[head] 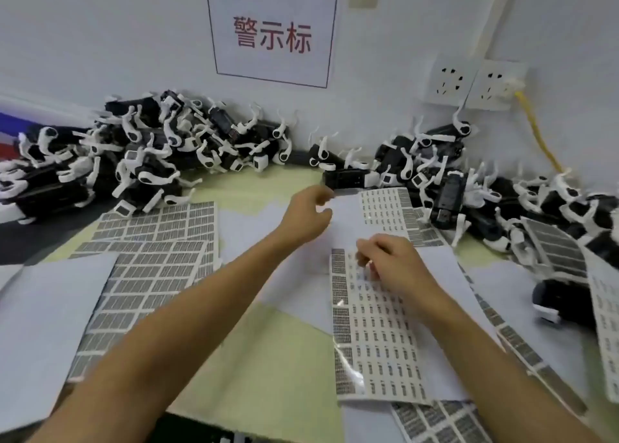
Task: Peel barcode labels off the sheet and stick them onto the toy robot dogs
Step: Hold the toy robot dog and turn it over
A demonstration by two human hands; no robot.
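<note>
The right hand (390, 262) rests on the top of a label sheet (378, 339) lying on the desk (284, 335) in front of the person, its fingers curled down onto the upper rows of small barcode labels; whether it pinches a label cannot be told, since the fingertips are blurred. The left hand (310, 213) hovers farther out over a white sheet, its fingers loosely curled and holding nothing. Just beyond its fingertips lies a black toy dog (346, 178) on its side, close to the hand but not touching it. Behind that, along the wall, are two heaps of black-and-white toy dogs: a large pile (134, 161) at the left and another pile (469, 181) at the right that runs down the desk's right edge. A second label sheet (390, 211) lies between the left hand and the right pile. Sheets with larger grey labels (150, 268) are spread on the left of the desk.
</note>
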